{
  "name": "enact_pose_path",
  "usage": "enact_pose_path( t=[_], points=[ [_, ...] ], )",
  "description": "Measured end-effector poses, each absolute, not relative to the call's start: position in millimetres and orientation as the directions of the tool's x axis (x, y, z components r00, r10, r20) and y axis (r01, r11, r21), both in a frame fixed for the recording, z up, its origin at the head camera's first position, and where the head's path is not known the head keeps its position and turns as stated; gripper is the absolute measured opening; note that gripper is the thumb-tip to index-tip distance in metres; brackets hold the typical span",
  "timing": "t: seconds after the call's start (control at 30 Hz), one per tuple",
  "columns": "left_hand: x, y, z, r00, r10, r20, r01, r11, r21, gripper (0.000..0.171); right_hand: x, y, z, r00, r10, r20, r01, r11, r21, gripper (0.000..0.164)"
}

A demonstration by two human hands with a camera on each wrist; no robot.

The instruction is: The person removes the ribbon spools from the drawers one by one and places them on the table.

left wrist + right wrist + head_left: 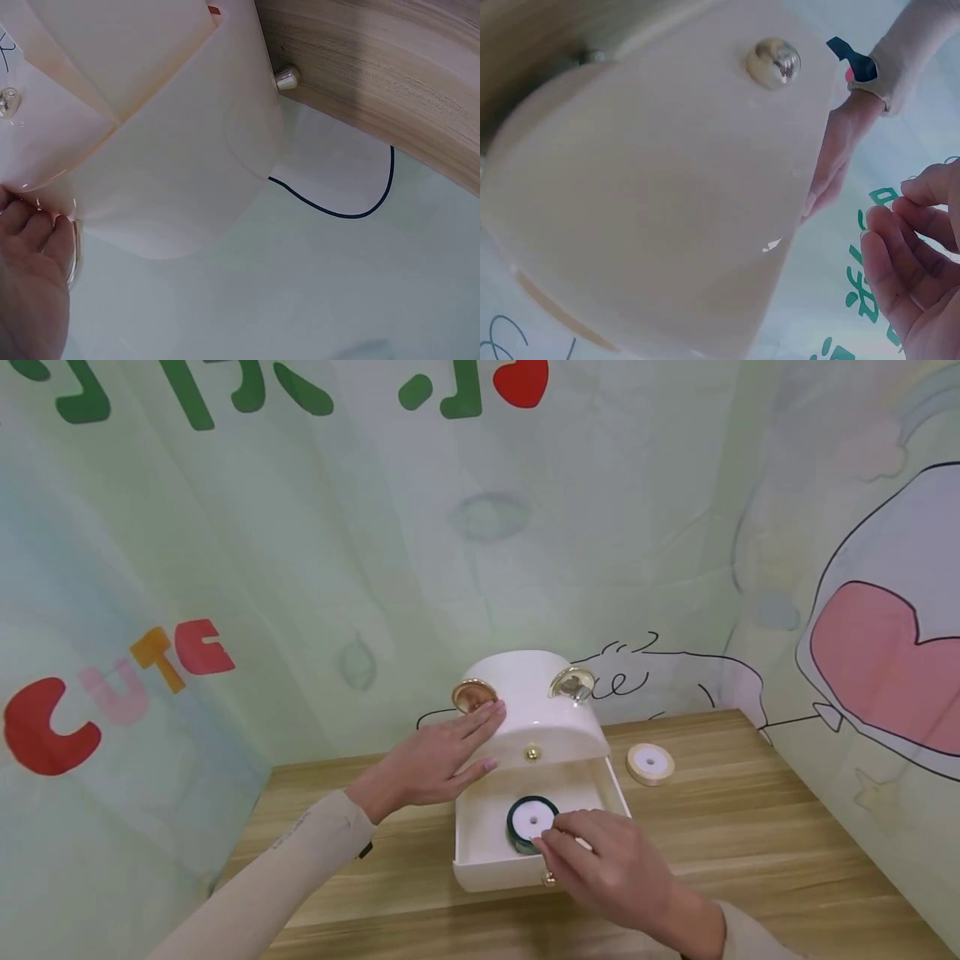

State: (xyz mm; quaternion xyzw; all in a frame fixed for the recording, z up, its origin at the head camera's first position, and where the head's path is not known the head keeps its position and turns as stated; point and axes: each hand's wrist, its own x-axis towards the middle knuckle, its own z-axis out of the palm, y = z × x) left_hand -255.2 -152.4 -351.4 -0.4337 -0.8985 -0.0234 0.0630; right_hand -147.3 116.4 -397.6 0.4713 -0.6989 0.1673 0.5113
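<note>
A white drawer box [536, 710] with a curved body, gold-trimmed round ears and a gold knob stands on the wooden table. Its lower drawer [487, 852] is pulled out. In it lies a dark green ribbon spool [532, 821] with a white centre. My left hand [435, 756] rests on the box beside its left ear, fingers stretched out; the left wrist view shows the fingertips against the white surface. Over the drawer's front edge is my right hand [607, 864], fingers loosely bent and overlapping the spool's right edge. Nothing shows between those fingers [889, 247] in the right wrist view.
A peach ribbon spool [649, 763] lies on the table [720, 827] to the right of the box. Behind and beside the table hangs a pale green printed curtain [375, 568]. A gold knob [774, 64] sticks out from the drawer front.
</note>
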Motion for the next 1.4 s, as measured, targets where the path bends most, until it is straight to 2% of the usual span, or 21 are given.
enact_pose_path(
  t=[0.2, 0.3, 0.33, 0.43, 0.63, 0.87, 1.13, 1.4],
  points=[
    [-256, -153, -352, -0.622, 0.773, 0.127, 0.778, 0.628, -0.013, 0.072, -154, 122, -387, -0.145, -0.536, 0.832, -0.847, 0.501, 0.176, 0.03],
    [-256, -153, -352, -0.627, 0.77, 0.119, 0.774, 0.633, -0.01, 0.072, -160, 125, -380, -0.224, -0.58, 0.783, -0.874, 0.475, 0.102, 0.009],
    [-256, -153, -352, -0.627, 0.77, 0.118, 0.774, 0.633, -0.01, 0.072, -162, 126, -377, -0.253, -0.595, 0.763, -0.88, 0.47, 0.074, 0.007],
    [-256, -152, -351, -0.629, 0.769, 0.118, 0.774, 0.634, -0.007, 0.072, -168, 128, -369, -0.319, -0.636, 0.702, -0.885, 0.466, 0.02, 0.021],
    [-254, -151, -350, -0.632, 0.767, 0.116, 0.772, 0.636, 0.001, 0.073, -180, 130, -352, -0.391, -0.723, 0.57, -0.888, 0.458, -0.027, 0.017],
    [-253, -151, -349, -0.637, 0.764, 0.107, 0.768, 0.64, 0.0, 0.073, -195, 128, -344, -0.413, -0.84, 0.353, -0.904, 0.426, -0.044, 0.01],
    [-251, -153, -351, -0.634, 0.767, 0.103, 0.77, 0.637, -0.006, 0.073, -214, 113, -345, -0.385, -0.918, 0.09, -0.923, 0.384, -0.031, 0.024],
    [-253, -153, -352, -0.62, 0.775, 0.123, 0.78, 0.625, -0.003, 0.073, -231, 97, -348, -0.339, -0.94, -0.04, -0.941, 0.339, 0.009, 0.024]
  ],
)
